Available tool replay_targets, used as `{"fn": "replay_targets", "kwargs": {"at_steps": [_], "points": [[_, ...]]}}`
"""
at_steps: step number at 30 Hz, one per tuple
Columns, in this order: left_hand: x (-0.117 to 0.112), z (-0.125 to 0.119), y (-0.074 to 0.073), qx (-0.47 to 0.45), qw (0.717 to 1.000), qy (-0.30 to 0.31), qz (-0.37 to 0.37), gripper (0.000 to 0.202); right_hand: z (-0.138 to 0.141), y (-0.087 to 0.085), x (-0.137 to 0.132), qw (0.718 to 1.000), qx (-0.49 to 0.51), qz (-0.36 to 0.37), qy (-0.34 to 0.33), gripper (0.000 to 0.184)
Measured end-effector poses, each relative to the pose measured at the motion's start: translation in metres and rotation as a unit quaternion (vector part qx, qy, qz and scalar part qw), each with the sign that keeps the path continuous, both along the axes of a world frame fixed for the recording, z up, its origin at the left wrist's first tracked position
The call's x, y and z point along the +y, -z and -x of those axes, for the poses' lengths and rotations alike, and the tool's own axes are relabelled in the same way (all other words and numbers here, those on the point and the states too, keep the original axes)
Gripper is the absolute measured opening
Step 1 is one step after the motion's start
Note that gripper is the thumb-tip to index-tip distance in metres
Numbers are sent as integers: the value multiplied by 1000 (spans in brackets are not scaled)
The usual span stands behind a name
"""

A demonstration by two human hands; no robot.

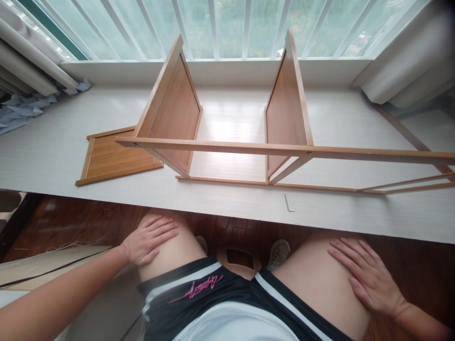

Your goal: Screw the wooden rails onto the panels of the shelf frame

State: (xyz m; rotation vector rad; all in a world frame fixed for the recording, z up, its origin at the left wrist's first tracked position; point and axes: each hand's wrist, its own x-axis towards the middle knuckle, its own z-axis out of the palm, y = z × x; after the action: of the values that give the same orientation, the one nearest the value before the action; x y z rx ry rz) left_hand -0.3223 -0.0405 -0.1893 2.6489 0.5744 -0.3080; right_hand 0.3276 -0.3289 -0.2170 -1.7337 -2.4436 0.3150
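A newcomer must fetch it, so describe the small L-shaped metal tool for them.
On the white ledge below the window stands a wooden frame. Between the frame's lower rail and the ledge's near edge, right of centre, lies the hex key. It is thin, grey metal bent into an L, while its neighbours are wood.

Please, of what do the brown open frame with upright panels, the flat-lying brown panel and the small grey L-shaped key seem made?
Brown open frame and its upright panels: probably wood or bamboo, satin finish; faint grain shows.
Flat-lying brown panel: wood-like, perhaps veneered, soft sheen; streaked grain.
Small grey L-shaped key: likely bare metal; thin bent rod.
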Motion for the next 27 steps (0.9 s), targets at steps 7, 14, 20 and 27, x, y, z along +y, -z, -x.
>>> {"fn": "replay_targets", "kwargs": {"at_steps": [7,14,20,27], "points": [[1,3,6,-30,998,32,-38,64,1,-2,1,1000,-2,-12,-9,68],[3,4,10,-48,997,44,-49,68,1,-3,2,1000,-8,-18,-12,68],[3,4,9,-32,998,35,-43,65,-3,3,-1,1000,-4,-22,-11,67],[3,4,8,-15,998,41,-54,65,-3,3,0,1000,3,-28,-9,67]]}}
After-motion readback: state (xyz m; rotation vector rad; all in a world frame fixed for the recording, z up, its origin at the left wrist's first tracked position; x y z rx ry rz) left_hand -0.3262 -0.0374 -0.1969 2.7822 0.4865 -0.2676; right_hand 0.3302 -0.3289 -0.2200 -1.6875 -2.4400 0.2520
